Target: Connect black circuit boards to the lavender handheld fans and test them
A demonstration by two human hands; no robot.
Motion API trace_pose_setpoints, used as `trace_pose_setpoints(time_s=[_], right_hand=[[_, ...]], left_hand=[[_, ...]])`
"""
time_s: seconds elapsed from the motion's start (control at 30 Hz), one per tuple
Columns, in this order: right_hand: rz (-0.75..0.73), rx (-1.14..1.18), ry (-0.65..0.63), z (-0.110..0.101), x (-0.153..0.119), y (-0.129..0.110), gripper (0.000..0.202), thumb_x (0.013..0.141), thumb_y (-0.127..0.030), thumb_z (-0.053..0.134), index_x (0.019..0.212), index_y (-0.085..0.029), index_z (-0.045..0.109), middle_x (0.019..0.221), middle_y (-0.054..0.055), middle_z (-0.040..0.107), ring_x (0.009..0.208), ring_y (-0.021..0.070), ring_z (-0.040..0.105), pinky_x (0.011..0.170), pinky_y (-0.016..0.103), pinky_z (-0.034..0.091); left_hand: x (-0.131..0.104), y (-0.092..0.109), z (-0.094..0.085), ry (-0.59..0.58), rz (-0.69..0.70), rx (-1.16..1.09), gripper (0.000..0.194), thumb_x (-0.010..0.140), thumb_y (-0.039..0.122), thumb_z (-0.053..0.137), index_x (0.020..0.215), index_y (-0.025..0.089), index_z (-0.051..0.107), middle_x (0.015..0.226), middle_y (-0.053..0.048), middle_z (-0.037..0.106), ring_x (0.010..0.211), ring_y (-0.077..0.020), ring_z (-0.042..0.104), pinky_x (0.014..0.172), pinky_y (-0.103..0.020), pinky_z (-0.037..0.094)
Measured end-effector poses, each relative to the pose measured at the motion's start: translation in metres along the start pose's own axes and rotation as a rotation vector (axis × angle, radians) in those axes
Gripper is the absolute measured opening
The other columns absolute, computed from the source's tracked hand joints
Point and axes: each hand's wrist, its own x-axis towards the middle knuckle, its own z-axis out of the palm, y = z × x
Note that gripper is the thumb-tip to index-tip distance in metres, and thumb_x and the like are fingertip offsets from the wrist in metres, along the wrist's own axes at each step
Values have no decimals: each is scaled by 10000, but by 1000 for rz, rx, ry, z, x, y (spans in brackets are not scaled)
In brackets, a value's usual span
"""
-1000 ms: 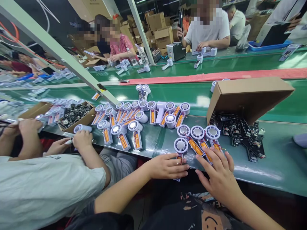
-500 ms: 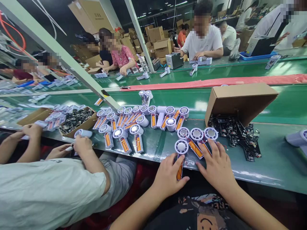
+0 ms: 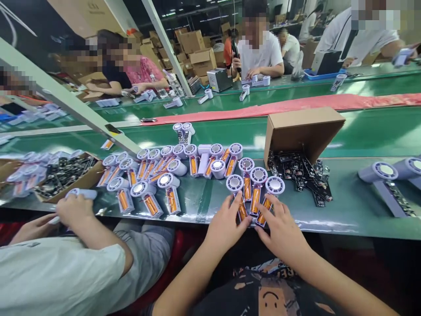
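Two hands work at the table edge over a small cluster of lilac handheld fans with open handles showing orange battery cells. My left hand (image 3: pixel 226 221) has its fingers and thumb around the handle of the left fan (image 3: pixel 234 184). My right hand (image 3: pixel 279 219) lies over the handle of the right fan (image 3: pixel 275 185), fingers along it and thumb by its lower end. Between them are a middle fan (image 3: pixel 258 175) and another fan (image 3: pixel 246 165) slightly behind. The fingers partly hide the outer two handles.
Many similar fans (image 3: pixel 144 189) lie to the left. A tipped cardboard box (image 3: pixel 304 125) spills black circuit boards (image 3: pixel 304 173) at the right. More fans (image 3: pixel 383 172) lie at the far right. A co-worker's hand (image 3: pixel 75 210) works at the left. A green conveyor (image 3: pixel 223 129) runs behind.
My right hand has moved its fan inward, and the fans now sit closer together, with handles nearly side by side. The camera view has shifted to the right.
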Motion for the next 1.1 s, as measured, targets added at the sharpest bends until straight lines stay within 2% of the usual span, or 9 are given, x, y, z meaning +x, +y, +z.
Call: trace_pose_setpoints(time_s=[0.17, 0.27, 0.37, 0.43, 0.6, 0.73, 0.9, 1.0, 1.1], right_hand=[[-8, -88, 52, -20, -7, 16, 461, 873, -324, 603, 1321, -218, 575, 1436, 168, 474, 1096, 310, 574, 833, 438, 503], [-45, -147, 89, -41, 16, 18, 412, 910, -362, 566, 1307, -252, 587, 1288, 126, 614, 1071, 309, 576, 829, 433, 456], [-206, -141, -10, -57, 74, 11, 311, 958, -284, 498, 1236, -255, 635, 1242, 94, 662, 1152, 286, 550, 904, 421, 406], [-333, -195, -224, -59, 124, 3, 303, 986, -228, 435, 1189, -225, 660, 1267, 106, 656, 1199, 278, 538, 923, 414, 397], [-495, -294, -404, -40, 221, -17, 188, 948, -238, 560, 1036, -219, 725, 1125, 97, 718, 1111, 248, 622, 905, 392, 449], [-544, -418, -484, -19, 246, -27, 303, 954, -351, 598, 1202, -180, 630, 1216, 94, 650, 1072, 226, 637, 917, 446, 534], [-628, -478, -518, -3, 250, -37, 384, 948, -387, 607, 1272, -182, 581, 1283, 94, 608, 1088, 221, 629, 912, 446, 553], [-622, -460, -485, -11, 260, -42, 369, 947, -380, 610, 1251, -171, 595, 1260, 97, 621, 1081, 222, 633, 917, 448, 547], [-601, -405, -415, -37, 263, -46, 243, 960, -289, 582, 1147, -154, 658, 1129, 122, 695, 1064, 246, 641, 909, 436, 465]], left_hand=[[18, -28, -40, 191, 56, 75, 422, 952, 372, 510, 1342, 222, 568, 1168, -79, 730, 877, -212, 726, 866, -355, 577], [53, -40, -59, 379, 41, 223, 403, 934, 272, 508, 1322, 188, 576, 1310, -115, 655, 1213, -264, 618, 1041, -397, 496], [93, -38, -68, 184, -34, 386, 594, 913, 369, 586, 1444, 142, 449, 1462, -183, 512, 1329, -348, 506, 1088, -489, 436], [111, -31, -72, 142, -64, 412, 657, 877, 433, 646, 1421, 109, 469, 1396, -227, 545, 1293, -390, 522, 1060, -535, 436], [130, -18, -95, 98, -100, 339, 434, 760, 372, 760, 1079, 89, 677, 1096, -213, 685, 1080, -388, 652, 929, -478, 516], [110, -19, -142, 185, -74, 207, 378, 798, 361, 671, 1126, 173, 655, 1168, -118, 670, 1078, -281, 655, 919, -360, 522], [44, -42, -197, 433, -3, -159, 728, 729, 325, 684, 1390, 178, 416, 1234, -99, 642, 1007, -233, 668, 921, -406, 536], [6, -71, -203, 437, 55, -197, 739, 692, 301, 680, 1379, 196, 428, 1267, -117, 624, 1126, -277, 641, 980, -449, 524], [-18, -102, -189, 293, 146, -69, 616, 689, 260, 656, 1292, 215, 540, 1305, -103, 612, 1219, -295, 601, 1065, -479, 480]])
